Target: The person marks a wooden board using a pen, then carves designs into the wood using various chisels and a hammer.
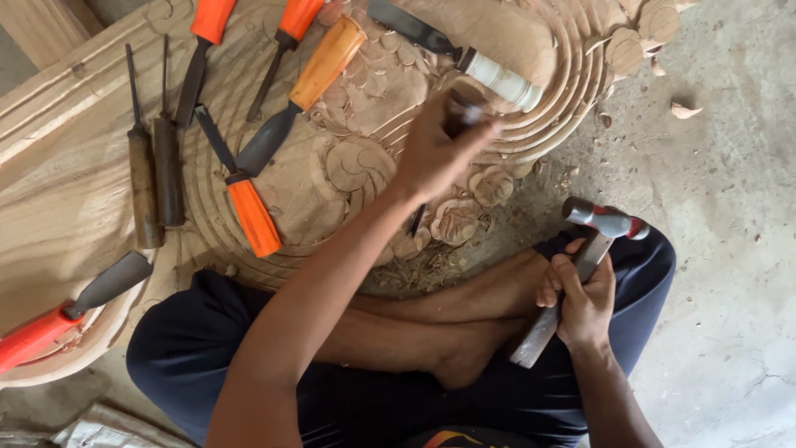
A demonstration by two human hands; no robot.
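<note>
My left hand (439,145) grips a dark chisel (458,116) and holds it on the carved wooden panel (315,195), near the flower-shaped carvings (454,220). The chisel's blade tip shows below my wrist. My right hand (580,303) is closed on the wooden handle of a hammer (604,220) with a metal head, held over my right knee, away from the panel. I sit cross-legged on the floor in dark trousers, bare feet tucked under the panel's edge.
Several chisels lie on the panel: orange-handled ones (253,216) (327,62), two slim dark wood-handled ones (145,187), a white-handled one (497,79) and a red-handled one (33,336). Wood chips litter the concrete floor (713,207) at right.
</note>
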